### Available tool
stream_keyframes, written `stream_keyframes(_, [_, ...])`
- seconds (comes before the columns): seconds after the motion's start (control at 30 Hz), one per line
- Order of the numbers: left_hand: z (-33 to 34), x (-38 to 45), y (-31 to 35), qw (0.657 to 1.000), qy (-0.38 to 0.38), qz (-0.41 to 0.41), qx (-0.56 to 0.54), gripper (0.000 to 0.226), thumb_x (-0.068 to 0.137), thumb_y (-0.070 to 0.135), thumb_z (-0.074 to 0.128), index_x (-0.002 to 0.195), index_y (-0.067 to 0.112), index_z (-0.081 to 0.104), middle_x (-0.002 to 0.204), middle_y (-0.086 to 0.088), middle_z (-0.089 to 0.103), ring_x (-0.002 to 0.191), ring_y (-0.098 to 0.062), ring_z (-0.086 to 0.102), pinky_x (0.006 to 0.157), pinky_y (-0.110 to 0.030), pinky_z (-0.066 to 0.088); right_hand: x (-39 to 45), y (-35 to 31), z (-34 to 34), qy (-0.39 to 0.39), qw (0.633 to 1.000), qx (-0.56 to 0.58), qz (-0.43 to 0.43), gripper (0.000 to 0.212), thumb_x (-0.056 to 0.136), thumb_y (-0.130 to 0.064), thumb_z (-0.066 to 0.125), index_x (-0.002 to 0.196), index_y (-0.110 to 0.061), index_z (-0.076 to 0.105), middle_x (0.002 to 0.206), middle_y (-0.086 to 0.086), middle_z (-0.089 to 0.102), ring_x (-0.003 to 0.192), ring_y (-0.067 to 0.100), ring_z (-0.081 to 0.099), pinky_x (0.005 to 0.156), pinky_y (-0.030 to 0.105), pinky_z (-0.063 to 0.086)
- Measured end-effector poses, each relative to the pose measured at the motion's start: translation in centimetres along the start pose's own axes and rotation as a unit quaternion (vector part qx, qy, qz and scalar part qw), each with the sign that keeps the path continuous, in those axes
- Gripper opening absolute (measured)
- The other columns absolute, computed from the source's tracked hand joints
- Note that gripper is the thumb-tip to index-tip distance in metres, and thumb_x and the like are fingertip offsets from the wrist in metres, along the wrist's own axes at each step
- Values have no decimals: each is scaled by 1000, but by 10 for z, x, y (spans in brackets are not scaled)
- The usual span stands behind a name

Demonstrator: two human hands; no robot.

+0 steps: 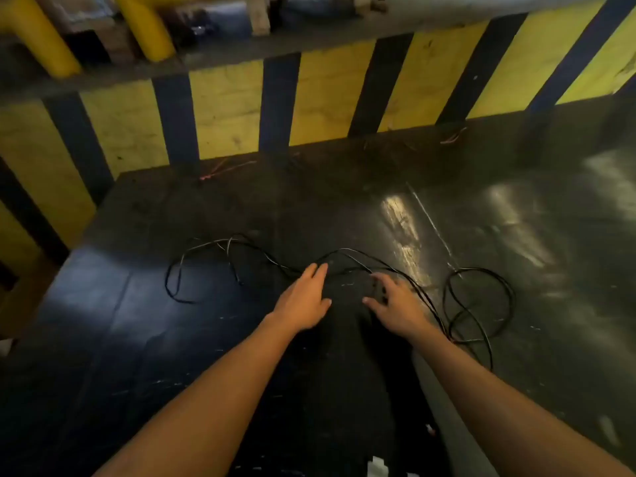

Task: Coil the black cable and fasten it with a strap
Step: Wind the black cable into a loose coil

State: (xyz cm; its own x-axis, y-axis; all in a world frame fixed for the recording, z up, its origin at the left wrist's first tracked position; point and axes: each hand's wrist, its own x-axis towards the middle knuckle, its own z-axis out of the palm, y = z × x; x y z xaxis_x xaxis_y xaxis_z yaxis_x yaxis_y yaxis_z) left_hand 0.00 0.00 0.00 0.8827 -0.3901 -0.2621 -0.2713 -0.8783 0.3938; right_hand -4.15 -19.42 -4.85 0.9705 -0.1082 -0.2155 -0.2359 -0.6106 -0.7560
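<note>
A thin black cable lies loose and uncoiled across the dark tabletop, with open loops at the left and a larger tangle of loops at the right. My left hand is stretched flat over the table, its fingertips near the cable's middle arc. My right hand hovers beside it with fingers spread, just left of a strand that runs past my wrist. Neither hand grips the cable. No strap is visible.
A yellow and dark-blue striped barrier stands along the far and left edges of the table. Thin reddish wire scraps lie at the barrier's foot, with more at the back right. Glare patches mark the right side.
</note>
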Motion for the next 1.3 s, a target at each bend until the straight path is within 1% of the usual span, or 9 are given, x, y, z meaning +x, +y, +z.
stream_keyframes(0.1, [3,23,2,999,52,10,11,73,91,21,57,149,21,13,159,-6,8,133,-32,37,101,-46,40,6,12,19,63,995,-66,-42,51,82,-37,66,130,-27,50,130,7,50,116,26,51,97,46,45])
stream_keyframes(0.27, [21,52,4,995,40,64,69,68,91,18,56,147,26,19,159,-5,9,124,-33,47,93,-46,48,19,19,31,186,975,-99,-64,24,91,-26,53,111,-25,65,118,-5,64,103,20,60,83,37,48])
stream_keyframes(0.4, [28,53,5,996,9,48,79,64,91,19,56,146,24,25,159,-8,6,125,-35,45,93,-48,47,17,19,30,173,979,-71,-74,19,91,-29,56,103,-27,70,105,-8,72,94,17,64,81,36,50])
stream_keyframes(0.57, [24,35,11,995,-24,68,72,55,90,29,58,141,28,37,156,-8,20,128,-32,43,98,-49,44,-3,11,4,78,958,274,-33,28,88,-15,62,79,-38,74,78,-21,73,78,-5,64,70,10,46])
stream_keyframes(0.7, [6,14,18,993,-58,100,28,29,93,35,52,119,23,59,116,-4,58,102,-24,59,81,-41,50,-34,-20,-7,45,900,431,-37,17,83,-18,65,84,-30,77,71,-10,71,65,1,60,60,13,49])
stream_keyframes(0.83, [-28,-18,35,993,-26,90,-69,23,95,35,48,93,19,64,89,-5,67,78,-19,63,70,-41,52,-54,-64,-34,54,856,509,-71,17,84,-18,61,83,-25,76,68,-8,70,61,2,60,56,14,49])
stream_keyframes(1.03, [-125,-85,72,958,91,109,-248,22,97,22,47,90,12,65,82,-2,69,71,-14,68,70,-28,55,-85,-121,-75,62,884,454,-86,14,93,-27,53,99,-28,66,104,2,69,93,13,62,75,29,48])
stream_keyframes(1.13, [-168,-124,93,922,116,130,-345,19,97,18,49,94,7,64,83,-7,71,67,-16,68,67,-28,57,-110,-157,-78,45,925,334,-176,23,91,-14,57,110,-28,59,116,4,65,106,12,60,88,29,48])
stream_keyframes(1.3, [-219,-184,109,863,143,149,-462,17,95,17,51,110,9,56,84,-7,73,70,-19,70,65,-28,58,-149,-229,-76,31,923,207,-322,15,93,-9,53,101,-8,65,96,18,67,87,28,61,81,44,48])
